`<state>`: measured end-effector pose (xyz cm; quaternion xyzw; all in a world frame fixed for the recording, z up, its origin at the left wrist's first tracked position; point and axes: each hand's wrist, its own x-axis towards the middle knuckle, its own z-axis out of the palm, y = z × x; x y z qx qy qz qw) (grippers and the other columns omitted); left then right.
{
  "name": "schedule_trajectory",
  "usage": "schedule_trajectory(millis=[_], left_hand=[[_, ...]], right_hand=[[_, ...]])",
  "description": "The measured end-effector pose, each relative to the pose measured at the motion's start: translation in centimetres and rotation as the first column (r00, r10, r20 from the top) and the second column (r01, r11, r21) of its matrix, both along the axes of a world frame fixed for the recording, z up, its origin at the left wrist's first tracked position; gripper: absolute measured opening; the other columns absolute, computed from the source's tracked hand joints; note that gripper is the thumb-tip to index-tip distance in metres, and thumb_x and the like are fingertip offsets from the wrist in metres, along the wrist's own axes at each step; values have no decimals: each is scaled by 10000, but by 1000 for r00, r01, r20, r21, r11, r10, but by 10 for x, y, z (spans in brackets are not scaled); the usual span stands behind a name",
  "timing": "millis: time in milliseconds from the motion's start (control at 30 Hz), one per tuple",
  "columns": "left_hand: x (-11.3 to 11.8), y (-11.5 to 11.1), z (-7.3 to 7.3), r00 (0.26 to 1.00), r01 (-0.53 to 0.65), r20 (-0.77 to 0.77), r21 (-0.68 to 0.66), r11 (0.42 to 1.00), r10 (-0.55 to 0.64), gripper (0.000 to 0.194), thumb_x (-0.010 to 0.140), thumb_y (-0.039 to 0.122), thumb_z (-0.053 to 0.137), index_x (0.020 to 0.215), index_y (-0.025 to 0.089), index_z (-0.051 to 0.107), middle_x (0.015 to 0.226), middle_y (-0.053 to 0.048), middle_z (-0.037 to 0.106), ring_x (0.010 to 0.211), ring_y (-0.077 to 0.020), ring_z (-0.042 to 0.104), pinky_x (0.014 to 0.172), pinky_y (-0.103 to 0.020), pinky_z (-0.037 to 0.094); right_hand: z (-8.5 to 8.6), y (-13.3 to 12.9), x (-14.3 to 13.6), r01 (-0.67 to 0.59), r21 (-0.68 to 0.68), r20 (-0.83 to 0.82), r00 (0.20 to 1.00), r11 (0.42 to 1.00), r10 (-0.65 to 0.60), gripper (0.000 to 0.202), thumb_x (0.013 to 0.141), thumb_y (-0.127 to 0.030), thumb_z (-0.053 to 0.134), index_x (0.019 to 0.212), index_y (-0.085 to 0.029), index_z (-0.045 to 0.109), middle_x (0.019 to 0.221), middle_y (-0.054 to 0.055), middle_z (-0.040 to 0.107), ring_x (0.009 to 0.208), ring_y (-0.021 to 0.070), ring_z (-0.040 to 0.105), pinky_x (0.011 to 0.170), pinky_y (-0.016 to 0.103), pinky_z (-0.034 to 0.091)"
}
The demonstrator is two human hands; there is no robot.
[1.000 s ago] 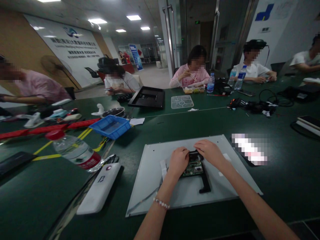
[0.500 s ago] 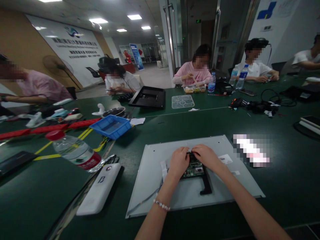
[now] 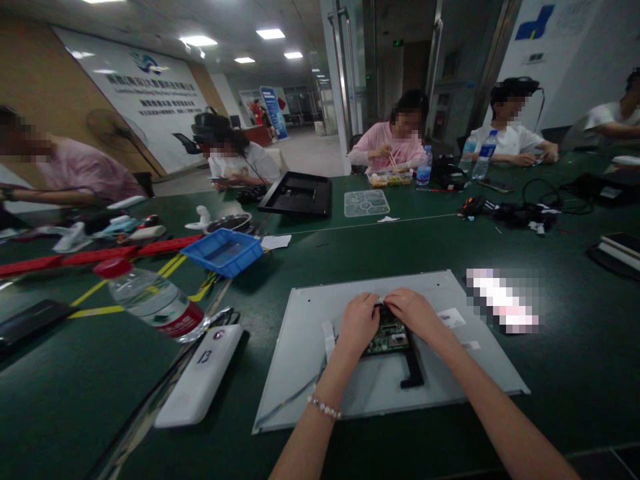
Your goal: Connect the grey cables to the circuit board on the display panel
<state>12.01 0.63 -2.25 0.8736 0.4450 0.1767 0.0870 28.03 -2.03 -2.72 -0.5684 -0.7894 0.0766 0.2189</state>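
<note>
A pale flat panel lies on the green table, bearing a green circuit board in a black bracket. My left hand and my right hand meet at the board's far edge. Their fingers are closed together around a small whitish piece there, too small to make out. A white ribbon strip stands beside my left hand, and a thin cable runs from it toward the panel's near left corner. White labels sit on the panel right of my right hand.
Left of the panel are a white power bank, a tilted water bottle and a blue tray. A phone with a blurred screen lies to the right. Farther back are a black casing, a clear lid and several people.
Both hands stay at the board's far edge with almost no movement. The view has shifted very slightly.
</note>
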Motion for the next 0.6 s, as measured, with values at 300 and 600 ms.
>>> schedule_trajectory(millis=[300,600], left_hand=[[0,-1,1,1000,-3,-10,7,1000,3,257,824,99,467,1047,185,562,996,-52,597,965,-185,546,882,-303,408],[0,-2,3,1000,-1,-17,13,1000,1,256,827,101,464,1046,191,563,991,-52,593,966,-190,541,878,-309,402]], right_hand=[[-6,4,-1,10,-5,-39,999,1000,-10,216,851,-141,474,954,-181,660,979,68,646,965,176,551,862,291,423],[-7,3,5,44,61,-159,987,997,-33,227,847,-153,474,984,-194,650,1007,60,641,974,173,552,881,304,421]])
